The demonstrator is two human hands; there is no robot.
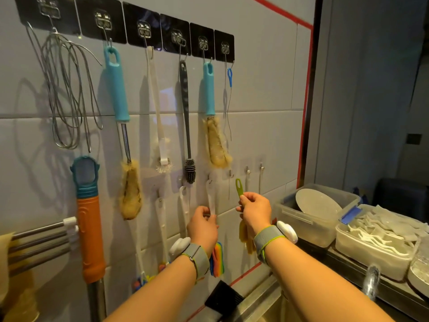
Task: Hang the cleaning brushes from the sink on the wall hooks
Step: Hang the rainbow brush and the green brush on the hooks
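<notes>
Upper hook row full. Left hand (pixel 203 225) pinching white brush (pixel 211 198) hung on lower hook; right hand (pixel 255 211) pinching green-handled brush (pixel 239 187), unhung. Small hooks (pixel 247 170) right remain free.

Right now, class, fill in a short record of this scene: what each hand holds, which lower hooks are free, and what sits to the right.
left hand: grips the white brush handle already looped on a lower hook
right hand: holds the green brush upright, loop end up, not yet on a hook
free lower hooks: three small ones right of the white handle, above the green loop
upper row: six black-backed hooks, all occupied
right side: clear tub holding a white plate
</notes>
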